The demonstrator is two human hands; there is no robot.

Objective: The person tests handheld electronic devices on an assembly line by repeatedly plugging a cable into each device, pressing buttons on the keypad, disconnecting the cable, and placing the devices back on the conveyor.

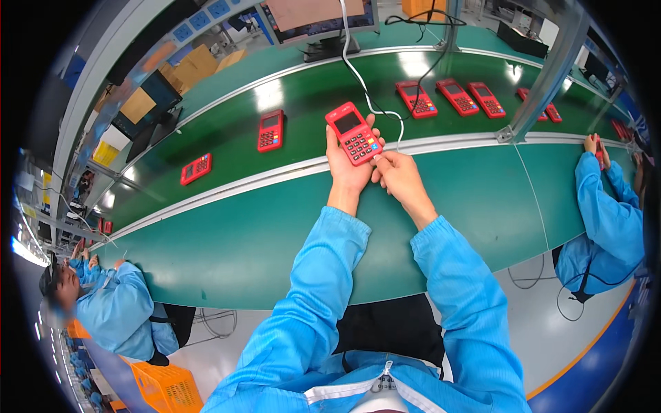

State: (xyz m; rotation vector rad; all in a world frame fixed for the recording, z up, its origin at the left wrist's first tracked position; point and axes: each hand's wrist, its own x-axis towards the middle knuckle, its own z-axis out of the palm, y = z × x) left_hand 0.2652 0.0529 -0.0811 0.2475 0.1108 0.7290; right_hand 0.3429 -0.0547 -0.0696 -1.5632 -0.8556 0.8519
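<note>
Our left hand [348,172] clasps a red card-payment terminal [353,135].
Fingers clamp its sides; our right hand [401,177], fingertips bunched together, touches its five-o'clock corner.

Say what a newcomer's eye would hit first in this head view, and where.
Probably the red handheld terminal at upper centre, held in the person's left hand, with the right hand at its lower right corner. Next, similar red terminals spread along the darker green strip beyond the metal rail, then the bright blue sleeves reaching up from the lower edge.
</note>
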